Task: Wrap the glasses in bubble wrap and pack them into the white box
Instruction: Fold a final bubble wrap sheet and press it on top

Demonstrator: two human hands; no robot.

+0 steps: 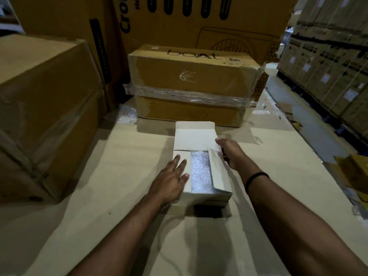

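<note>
While sitting on the tan cardboard sheet [119,196] at centre of view: white box [207,196], top half closed. Of its flaps, far flap [196,136] folded down flat, left flap [188,185] down over the opening, right flap [218,172] tilted up, not down yet. Between the two side flaps, bubble wrap [200,172] filling the open gap inside the box (glasses not discernible under it). Palm-down on the left flap: left hand [171,180], fingers straight and spread, pressing, gripping nothing; box directly under the fingers, wrap just right of the thumb. At the box's right edge, at the junction of far flap and raised right flap: right hand [232,154], fingertips laid on the far flap's corner, thumb hidden behind the raised flap, so real grip or mere touch, cannot tell. On the right wrist, black band [256,179]. Both forearms reaching in from bottom of view, box between them. Behind the box, near but apart: brown carton [191,76] marked "boAt", banded with clear film, stacked on another. At that carton's left foot, loose scrap [127,114] of bubble sheet. At left, large carton [43,106]; along the right, stacked cartons [328,66] in rows.
</note>
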